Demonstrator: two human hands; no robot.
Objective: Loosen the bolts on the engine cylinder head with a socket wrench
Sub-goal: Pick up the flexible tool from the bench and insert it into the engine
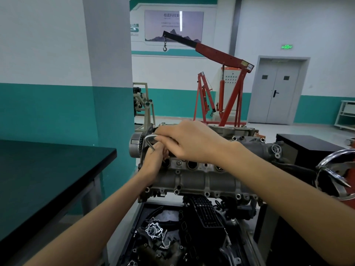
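A grey metal engine cylinder head point(201, 179) sits on a stand in front of me, with round bores and bolt holes along its top. An L-shaped silver wrench point(148, 140) stands at the head's left end. My right hand point(190, 143) is closed over the wrench's upper arm. My left hand point(153, 160) grips the lower shaft just below, near the leftmost bore. The wrench tip and the bolt under it are hidden by my fingers.
A black table point(48, 179) stands at the left. Below the head a tray point(138, 223) holds several loose engine parts and a chain. A red engine hoist point(226, 77) stands behind. A chrome emblem point(338, 177) and a black cabinet point(307, 148) are at the right.
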